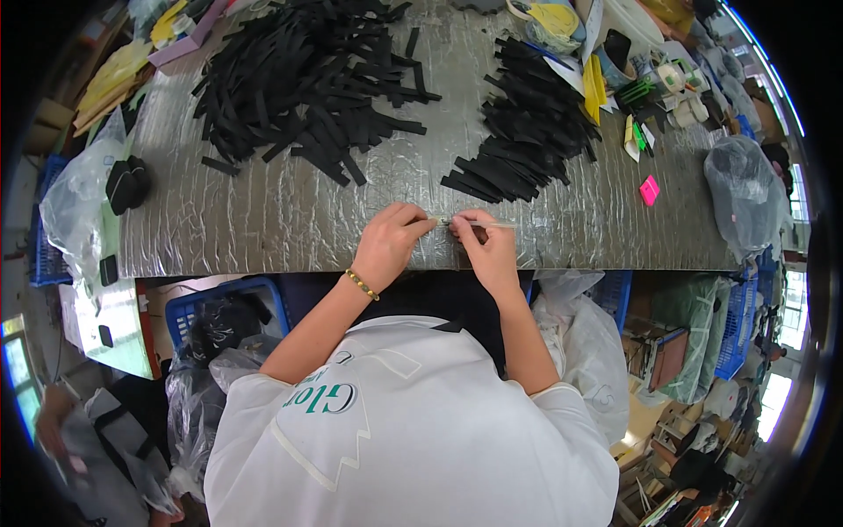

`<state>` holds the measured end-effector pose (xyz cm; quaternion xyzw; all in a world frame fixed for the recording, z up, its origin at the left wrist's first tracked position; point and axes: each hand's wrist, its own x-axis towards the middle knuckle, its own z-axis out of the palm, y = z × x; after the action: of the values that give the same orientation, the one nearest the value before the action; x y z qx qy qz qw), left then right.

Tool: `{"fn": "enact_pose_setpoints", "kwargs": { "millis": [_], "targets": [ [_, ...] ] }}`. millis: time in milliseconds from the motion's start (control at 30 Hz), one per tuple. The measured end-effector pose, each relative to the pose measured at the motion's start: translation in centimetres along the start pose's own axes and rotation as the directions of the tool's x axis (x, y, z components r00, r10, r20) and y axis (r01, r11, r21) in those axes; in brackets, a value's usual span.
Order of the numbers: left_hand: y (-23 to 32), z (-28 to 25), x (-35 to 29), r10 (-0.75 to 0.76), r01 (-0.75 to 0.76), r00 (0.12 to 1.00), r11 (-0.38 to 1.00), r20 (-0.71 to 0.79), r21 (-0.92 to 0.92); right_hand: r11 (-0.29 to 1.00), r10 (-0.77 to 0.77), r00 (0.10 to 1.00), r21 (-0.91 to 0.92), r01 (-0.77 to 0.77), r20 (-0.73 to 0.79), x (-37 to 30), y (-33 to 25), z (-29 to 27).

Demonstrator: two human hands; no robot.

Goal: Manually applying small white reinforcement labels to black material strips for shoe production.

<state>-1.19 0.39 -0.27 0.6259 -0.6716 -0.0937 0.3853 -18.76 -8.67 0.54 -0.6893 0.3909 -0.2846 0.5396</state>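
My left hand and my right hand come together over the near edge of the table, both with pinched fingers. Between the fingertips is a small pale piece, too small to name, which my left hand grips. A slim pale stick is pinched in my right hand and juts out to the right; its other end is at the small piece. Beyond my hands lies a pile of short black strips, roughly lined up. A larger, tangled heap of black strips spreads at the far left.
The table has a wrinkled, shiny cover. A pink piece lies on the right, near a clear plastic bag. Pens, a cup and yellow items crowd the far right. Blue crates stand below the table edge. Another person is at lower left.
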Motion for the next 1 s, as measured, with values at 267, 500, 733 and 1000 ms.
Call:
{"fn": "enact_pose_setpoints", "kwargs": {
  "millis": [267,500,733,1000],
  "targets": [
    [-0.1,0.1,0.0,0.02,-0.02,1.0,0.999,0.01,0.033,0.992,-0.051,0.998,-0.116,0.047,-0.026,0.2,-0.6,0.3],
    [0.0,0.1,0.0,0.011,-0.011,1.0,0.999,-0.005,0.03,0.981,-0.097,0.994,-0.173,0.087,-0.054,0.4,-0.8,0.6],
    [0.2,-0.1,0.1,-0.019,0.019,1.0,0.999,-0.005,0.025,0.996,-0.049,0.999,-0.073,0.049,-0.009,0.1,-0.8,0.2],
    [0.0,-0.5,0.2,-0.096,0.089,0.994,0.987,-0.052,-0.137,0.978,-0.098,0.989,-0.175,0.117,0.113,0.5,-1.2,1.7]
  ]
}}
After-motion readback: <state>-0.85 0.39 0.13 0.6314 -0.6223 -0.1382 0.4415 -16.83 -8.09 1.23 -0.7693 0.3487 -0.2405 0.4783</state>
